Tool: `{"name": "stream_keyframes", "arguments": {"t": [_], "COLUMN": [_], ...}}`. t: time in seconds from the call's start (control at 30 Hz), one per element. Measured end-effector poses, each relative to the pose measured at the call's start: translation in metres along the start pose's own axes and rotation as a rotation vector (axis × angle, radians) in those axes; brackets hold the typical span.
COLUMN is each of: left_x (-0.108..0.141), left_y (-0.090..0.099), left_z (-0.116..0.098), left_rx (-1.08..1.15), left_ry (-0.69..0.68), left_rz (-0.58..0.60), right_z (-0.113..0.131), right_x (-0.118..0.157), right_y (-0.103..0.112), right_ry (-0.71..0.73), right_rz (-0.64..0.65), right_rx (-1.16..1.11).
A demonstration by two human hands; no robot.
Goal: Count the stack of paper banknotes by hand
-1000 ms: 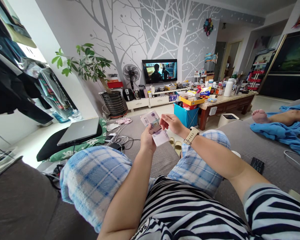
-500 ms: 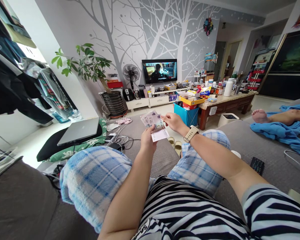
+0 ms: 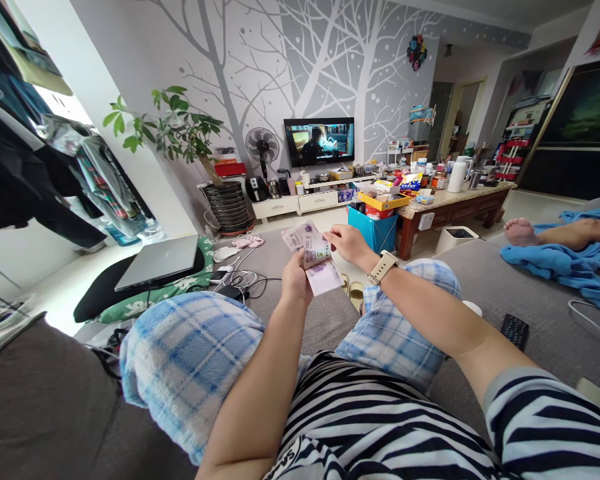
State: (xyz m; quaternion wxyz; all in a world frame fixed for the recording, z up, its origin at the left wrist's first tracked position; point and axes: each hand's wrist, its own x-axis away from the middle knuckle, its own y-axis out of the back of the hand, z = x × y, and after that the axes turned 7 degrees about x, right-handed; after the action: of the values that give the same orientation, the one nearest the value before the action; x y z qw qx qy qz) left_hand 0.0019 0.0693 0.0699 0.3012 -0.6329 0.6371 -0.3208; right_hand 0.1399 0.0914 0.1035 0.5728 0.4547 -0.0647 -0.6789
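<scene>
Several purple-grey banknotes [image 3: 316, 248], one showing a "5", are fanned out in front of me above the sofa. My left hand [image 3: 296, 279] is closed around their lower left side, thumb on top. At the right edge of the notes, my right hand [image 3: 349, 245] pinches a note between thumb and fingertips. A paler note face [image 3: 325, 278] hangs below the others. A beige watch [image 3: 383, 268] is on my right wrist. My knees, in blue-and-white plaid cloth [image 3: 195, 347], lie on either side.
A laptop [image 3: 157, 262] rests on a cushion at the left, with cables [image 3: 250, 277] beside it. On the right are a remote control [image 3: 514, 331] and another person's bare leg [image 3: 570, 233]. Ahead stand a blue bin [image 3: 373, 230] and a cluttered coffee table [image 3: 460, 193].
The lower pale note now hangs further down and shows more of its face. Both hands have shifted only slightly and keep hold of the notes.
</scene>
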Motion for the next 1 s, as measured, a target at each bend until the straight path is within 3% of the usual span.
{"name": "stream_keyframes", "arguments": {"t": [0.5,1.0], "left_x": [0.0041,-0.0002], "left_y": [-0.0074,-0.0037], "left_z": [-0.0012,0.0004], "left_rx": [0.051,0.013], "left_ry": [-0.035,-0.036], "left_rz": [-0.052,-0.018], "right_z": [0.0027,0.0060], "right_x": [0.0036,0.0055], "right_y": [-0.0009,0.0017], "right_ry": [0.070,0.133], "right_rz": [0.018,-0.025], "right_rx": [-0.262,-0.239]}}
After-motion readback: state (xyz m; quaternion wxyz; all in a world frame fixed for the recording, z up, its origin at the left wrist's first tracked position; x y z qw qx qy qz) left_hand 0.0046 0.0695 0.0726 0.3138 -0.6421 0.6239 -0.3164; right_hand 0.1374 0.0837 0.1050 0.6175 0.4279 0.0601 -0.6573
